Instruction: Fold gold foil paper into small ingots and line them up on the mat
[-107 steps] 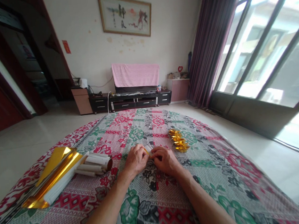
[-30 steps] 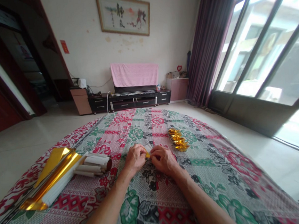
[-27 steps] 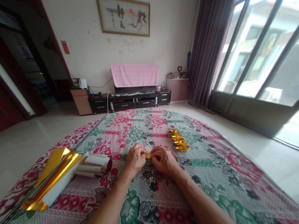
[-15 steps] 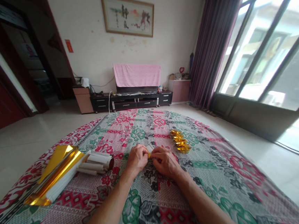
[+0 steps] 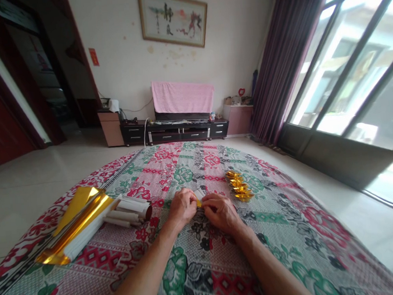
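A small piece of gold and white paper (image 5: 199, 197) shows between my two hands, over the patterned cloth (image 5: 179, 270). My left hand (image 5: 184, 207) pinches its left side with curled fingers. On its right side my right hand (image 5: 221, 212) has its thumb and fingers pressed together at the paper's edge. My fingers hide part of the paper. To the right of my hands, several folded gold pieces (image 5: 239, 187) stand in a row on the cloth.
Gold sheets (image 5: 86, 221) with white backs lie at the left, beside several white paper rolls (image 5: 128, 211). Past the cloth's far edge stand a low black cabinet (image 5: 178, 134) and a screen under a pink cloth (image 5: 183, 96). Windows are at the right.
The view has shifted slightly. A little more of the gold paper shows between my hands, which remain close together in a pinch.
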`<state>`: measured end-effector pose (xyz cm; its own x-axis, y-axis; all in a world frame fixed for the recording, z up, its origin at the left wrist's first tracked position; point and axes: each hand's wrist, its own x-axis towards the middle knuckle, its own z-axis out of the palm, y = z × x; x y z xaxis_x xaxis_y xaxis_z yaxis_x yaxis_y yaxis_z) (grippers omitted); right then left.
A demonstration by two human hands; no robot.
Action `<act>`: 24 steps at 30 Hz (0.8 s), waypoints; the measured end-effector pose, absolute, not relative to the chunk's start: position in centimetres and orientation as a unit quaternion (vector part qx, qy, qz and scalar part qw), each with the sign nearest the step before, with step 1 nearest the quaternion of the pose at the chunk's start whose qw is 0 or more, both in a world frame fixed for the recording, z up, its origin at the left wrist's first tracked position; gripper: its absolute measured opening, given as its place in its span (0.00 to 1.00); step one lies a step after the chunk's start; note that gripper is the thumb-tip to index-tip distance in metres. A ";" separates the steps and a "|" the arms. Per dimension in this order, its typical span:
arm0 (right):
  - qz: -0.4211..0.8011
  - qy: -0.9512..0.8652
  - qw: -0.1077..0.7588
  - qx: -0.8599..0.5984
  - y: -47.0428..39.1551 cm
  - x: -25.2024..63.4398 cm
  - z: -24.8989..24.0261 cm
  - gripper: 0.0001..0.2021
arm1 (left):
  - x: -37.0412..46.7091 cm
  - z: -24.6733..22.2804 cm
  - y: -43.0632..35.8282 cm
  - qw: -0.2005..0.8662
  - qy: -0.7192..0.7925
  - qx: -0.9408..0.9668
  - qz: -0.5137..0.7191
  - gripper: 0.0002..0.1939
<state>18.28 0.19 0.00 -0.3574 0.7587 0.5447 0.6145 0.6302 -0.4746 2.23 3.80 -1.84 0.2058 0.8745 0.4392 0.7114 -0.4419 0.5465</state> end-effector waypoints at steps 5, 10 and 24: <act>0.076 -0.842 0.334 -0.418 -0.1 18.2 0.5 0.15 | 2.1 -2.3 4.1 0.116 0.513 0.769 0.363 0.07; 0.064 -0.838 0.321 -0.437 -0.1 17.9 0.5 0.14 | 2.1 -2.2 4.1 0.116 0.512 0.771 0.361 0.07; 0.067 -0.834 0.328 -0.439 -0.2 18.0 0.3 0.14 | 2.3 -1.6 3.8 0.118 0.517 0.767 0.360 0.08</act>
<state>17.98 -0.20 0.31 -0.3993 0.7766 0.4873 0.6884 0.6050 -0.4001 2.26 3.77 -1.64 0.2052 0.8786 0.4313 0.7090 -0.4372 0.5533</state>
